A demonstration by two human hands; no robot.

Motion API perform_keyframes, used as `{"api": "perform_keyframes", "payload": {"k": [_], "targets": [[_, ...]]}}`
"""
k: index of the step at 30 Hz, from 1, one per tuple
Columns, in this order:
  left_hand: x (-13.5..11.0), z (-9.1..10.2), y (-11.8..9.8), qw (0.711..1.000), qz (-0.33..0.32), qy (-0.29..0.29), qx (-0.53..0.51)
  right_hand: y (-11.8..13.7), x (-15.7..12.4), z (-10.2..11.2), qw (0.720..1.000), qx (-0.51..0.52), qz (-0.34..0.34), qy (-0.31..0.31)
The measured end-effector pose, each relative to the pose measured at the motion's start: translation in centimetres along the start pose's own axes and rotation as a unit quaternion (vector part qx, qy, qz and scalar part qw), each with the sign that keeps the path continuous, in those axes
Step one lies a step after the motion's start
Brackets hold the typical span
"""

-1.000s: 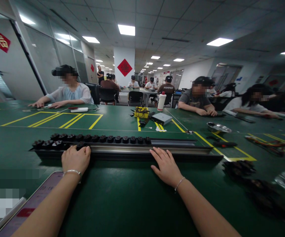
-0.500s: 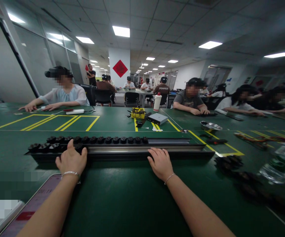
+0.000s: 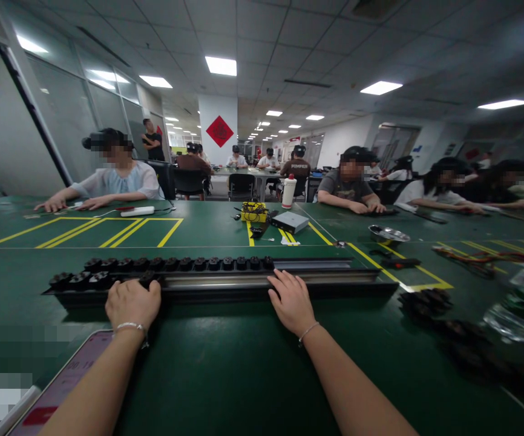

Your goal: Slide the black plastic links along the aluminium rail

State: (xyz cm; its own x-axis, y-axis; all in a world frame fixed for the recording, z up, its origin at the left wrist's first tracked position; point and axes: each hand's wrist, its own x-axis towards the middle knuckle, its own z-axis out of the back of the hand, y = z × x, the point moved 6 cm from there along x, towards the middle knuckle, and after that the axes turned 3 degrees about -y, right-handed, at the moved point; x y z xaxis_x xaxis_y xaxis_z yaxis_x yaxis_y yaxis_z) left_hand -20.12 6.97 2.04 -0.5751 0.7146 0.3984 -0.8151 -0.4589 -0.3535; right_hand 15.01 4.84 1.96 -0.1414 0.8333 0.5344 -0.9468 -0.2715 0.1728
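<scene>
A long black rail (image 3: 225,289) with a bare metallic channel lies crosswise in front of me. Black round modules (image 3: 79,280) sit in a short row at its left end. Behind it is a second rail (image 3: 311,264), with a longer row of similar modules (image 3: 199,263) and a bare stretch at the right. My left hand (image 3: 134,304) is curled over the near rail, its fingers closed at a black round module (image 3: 148,279), which they partly hide. On the near rail's bare part rests my right hand (image 3: 291,303), fingers stretched out, touching its edge.
A phone (image 3: 69,378) lies by my left forearm. Loose black parts (image 3: 466,339) and a plastic bottle (image 3: 520,303) are at the right. Beyond the rails are a metal bowl (image 3: 389,233), a grey box (image 3: 290,222) and a yellow block with cables (image 3: 253,211). People sit across the table.
My left index finger and thumb, raised and apart before, have come down and curled in at the module. The right hand stays almost in place on the rail. The view has tilted slightly.
</scene>
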Motion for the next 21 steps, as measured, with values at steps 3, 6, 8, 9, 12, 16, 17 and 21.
{"api": "perform_keyframes", "payload": {"k": [3,6,8,9,12,16,17,21], "targets": [[0.15,-0.04,-0.22,0.999,-0.028,-0.011,0.021,-0.23,0.04,0.08,1.0,0.002,-0.012,-0.005],[0.19,-0.17,-0.18,0.999,-0.031,-0.013,0.029,-0.01,0.12,0.07,1.0,0.011,-0.013,-0.005],[0.25,-0.3,-0.14,0.999,-0.032,-0.01,0.032,0.05,0.14,0.1,1.0,0.017,-0.013,-0.008],[0.28,-0.36,-0.15,0.999,-0.035,-0.01,0.036,0.04,0.14,0.12,1.0,0.019,-0.014,-0.01],[0.34,-0.4,-0.34,0.997,-0.056,-0.015,0.051,0.0,0.13,0.09,1.0,0.021,-0.015,-0.014],[0.26,-0.36,-0.5,0.996,-0.07,-0.021,0.055,0.01,0.16,0.03,1.0,0.019,-0.019,-0.014],[0.24,-0.36,-0.49,0.996,-0.069,-0.021,0.052,0.04,0.17,0.03,1.0,0.02,-0.019,-0.013],[0.23,-0.45,-0.44,0.996,-0.068,-0.023,0.049,0.15,0.2,0.13,1.0,0.019,-0.02,-0.007]]}}
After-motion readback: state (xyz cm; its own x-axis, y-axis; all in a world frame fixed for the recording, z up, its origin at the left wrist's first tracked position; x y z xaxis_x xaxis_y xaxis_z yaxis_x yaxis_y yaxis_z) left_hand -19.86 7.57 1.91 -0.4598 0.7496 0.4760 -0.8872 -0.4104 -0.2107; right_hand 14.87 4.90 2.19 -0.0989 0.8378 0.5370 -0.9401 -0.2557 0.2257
